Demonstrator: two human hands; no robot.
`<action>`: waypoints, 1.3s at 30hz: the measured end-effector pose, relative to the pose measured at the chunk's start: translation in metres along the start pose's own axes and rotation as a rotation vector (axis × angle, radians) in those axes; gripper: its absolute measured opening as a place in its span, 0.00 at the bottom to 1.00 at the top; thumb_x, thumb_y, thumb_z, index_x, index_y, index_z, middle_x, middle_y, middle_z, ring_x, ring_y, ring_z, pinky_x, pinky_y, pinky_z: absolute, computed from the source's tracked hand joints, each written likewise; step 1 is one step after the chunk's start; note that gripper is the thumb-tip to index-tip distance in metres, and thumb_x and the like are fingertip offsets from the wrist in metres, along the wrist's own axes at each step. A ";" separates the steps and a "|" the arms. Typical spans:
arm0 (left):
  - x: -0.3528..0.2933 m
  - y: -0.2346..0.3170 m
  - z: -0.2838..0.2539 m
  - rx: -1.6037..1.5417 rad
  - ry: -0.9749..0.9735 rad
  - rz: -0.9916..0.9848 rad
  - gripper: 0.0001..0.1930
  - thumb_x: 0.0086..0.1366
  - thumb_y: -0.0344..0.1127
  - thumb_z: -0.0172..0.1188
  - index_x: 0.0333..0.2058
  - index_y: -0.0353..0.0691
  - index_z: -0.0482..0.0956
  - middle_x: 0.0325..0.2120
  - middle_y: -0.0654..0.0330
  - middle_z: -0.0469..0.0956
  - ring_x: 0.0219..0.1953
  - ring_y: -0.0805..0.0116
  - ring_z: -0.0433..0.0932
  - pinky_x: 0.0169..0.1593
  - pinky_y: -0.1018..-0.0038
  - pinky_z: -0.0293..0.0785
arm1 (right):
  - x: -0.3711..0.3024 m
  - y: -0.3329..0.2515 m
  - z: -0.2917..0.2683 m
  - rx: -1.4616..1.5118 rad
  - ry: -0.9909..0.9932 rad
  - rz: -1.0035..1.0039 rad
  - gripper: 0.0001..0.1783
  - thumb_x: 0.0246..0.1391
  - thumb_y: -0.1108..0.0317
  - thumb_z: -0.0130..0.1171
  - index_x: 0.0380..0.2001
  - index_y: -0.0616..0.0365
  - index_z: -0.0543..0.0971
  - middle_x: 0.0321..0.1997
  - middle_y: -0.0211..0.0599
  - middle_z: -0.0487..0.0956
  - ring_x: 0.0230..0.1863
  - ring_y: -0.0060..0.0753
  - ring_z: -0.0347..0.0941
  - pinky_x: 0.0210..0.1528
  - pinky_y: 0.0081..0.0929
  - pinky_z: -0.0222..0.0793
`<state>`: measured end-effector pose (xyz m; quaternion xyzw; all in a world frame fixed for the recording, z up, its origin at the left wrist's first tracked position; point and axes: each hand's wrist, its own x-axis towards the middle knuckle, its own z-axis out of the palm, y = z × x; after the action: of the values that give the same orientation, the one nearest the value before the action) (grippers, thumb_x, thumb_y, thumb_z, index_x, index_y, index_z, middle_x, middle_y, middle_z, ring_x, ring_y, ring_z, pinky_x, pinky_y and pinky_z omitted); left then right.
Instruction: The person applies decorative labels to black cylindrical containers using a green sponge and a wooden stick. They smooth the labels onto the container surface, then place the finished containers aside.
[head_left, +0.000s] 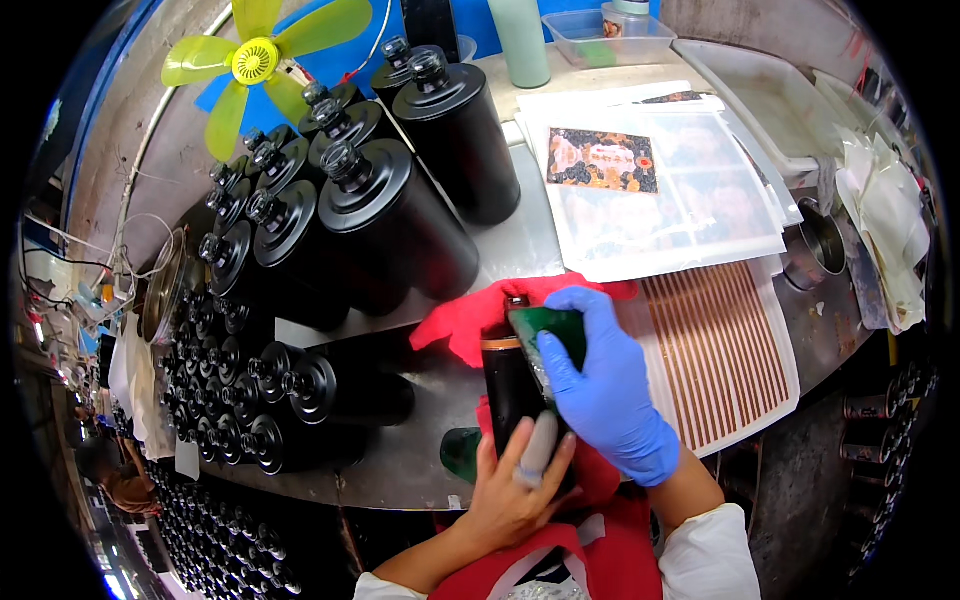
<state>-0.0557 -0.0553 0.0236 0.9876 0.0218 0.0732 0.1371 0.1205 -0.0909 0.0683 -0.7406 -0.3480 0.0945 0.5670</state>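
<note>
A black bottle (508,390) with a thin copper-coloured band near its shoulder lies tilted on a red cloth (455,325) in front of me. My left hand (512,490), bare but for a pale finger cot on one finger, grips the bottle's lower part. In a blue glove, my right hand (612,395) pinches a flat green piece (553,332), perhaps a scraper, against the bottle's upper side. The glove and green piece hide part of the bottle's shoulder. Left of the bottle, another green piece (459,455) lies on the metal table (420,490).
Many black bottles (410,215) stand at the left, by a yellow-green fan (255,62). Backing sheets (680,240) with printed decals lie at the far right, above a sheet of copper-coloured strips (715,350). Behind are a metal cup (815,245), white tray (750,90) and pale green tumbler (522,45).
</note>
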 end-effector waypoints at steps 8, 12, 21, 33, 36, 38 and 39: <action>-0.018 -0.013 0.003 -0.410 0.230 -0.104 0.55 0.45 0.58 0.68 0.62 0.34 0.46 0.58 0.26 0.47 0.58 0.26 0.51 0.57 0.38 0.46 | -0.010 0.046 -0.015 0.202 0.082 0.207 0.16 0.52 0.72 0.55 0.44 0.60 0.68 0.38 0.41 0.75 0.40 0.31 0.73 0.42 0.26 0.68; 0.005 0.002 -0.012 -0.251 0.147 -0.143 0.52 0.44 0.62 0.66 0.61 0.35 0.55 0.57 0.26 0.48 0.59 0.27 0.50 0.56 0.37 0.44 | 0.000 0.010 -0.006 0.030 0.082 0.048 0.15 0.52 0.70 0.56 0.43 0.57 0.68 0.33 0.48 0.76 0.32 0.44 0.76 0.35 0.33 0.70; -0.002 -0.034 0.004 -0.896 0.188 -0.267 0.63 0.46 0.57 0.67 0.61 0.23 0.31 0.62 0.29 0.35 0.66 0.37 0.37 0.65 0.53 0.34 | -0.019 0.052 -0.015 0.371 0.062 0.354 0.16 0.51 0.77 0.54 0.45 0.59 0.67 0.42 0.34 0.70 0.43 0.23 0.67 0.47 0.21 0.65; 0.062 -0.041 -0.043 -0.287 0.102 -0.270 0.44 0.53 0.43 0.58 0.63 0.32 0.46 0.61 0.35 0.48 0.64 0.34 0.42 0.61 0.42 0.35 | -0.031 0.048 -0.021 0.373 0.030 0.414 0.17 0.51 0.77 0.55 0.45 0.59 0.67 0.42 0.32 0.70 0.42 0.20 0.68 0.43 0.19 0.66; 0.071 -0.039 -0.050 -0.184 0.091 -0.225 0.39 0.52 0.41 0.56 0.62 0.38 0.54 0.56 0.39 0.59 0.64 0.36 0.44 0.60 0.40 0.36 | -0.033 0.048 -0.023 0.380 0.043 0.424 0.17 0.51 0.77 0.55 0.45 0.59 0.68 0.41 0.32 0.70 0.41 0.20 0.68 0.44 0.18 0.66; 0.080 -0.037 -0.054 -0.092 0.122 -0.151 0.36 0.52 0.40 0.55 0.61 0.41 0.57 0.52 0.43 0.67 0.64 0.39 0.48 0.59 0.38 0.37 | -0.034 0.046 -0.028 0.331 0.062 0.395 0.16 0.51 0.77 0.55 0.45 0.59 0.68 0.41 0.32 0.71 0.41 0.20 0.68 0.44 0.17 0.66; 0.086 -0.036 -0.049 -0.084 0.187 -0.131 0.32 0.53 0.37 0.54 0.59 0.44 0.62 0.46 0.48 0.73 0.62 0.44 0.53 0.58 0.38 0.40 | -0.032 0.045 -0.034 0.330 0.089 0.390 0.16 0.51 0.78 0.55 0.45 0.59 0.68 0.41 0.31 0.71 0.41 0.20 0.68 0.44 0.17 0.66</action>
<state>0.0210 -0.0020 0.0723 0.9664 0.0959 0.1566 0.1800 0.1335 -0.1417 0.0311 -0.6946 -0.1530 0.2247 0.6660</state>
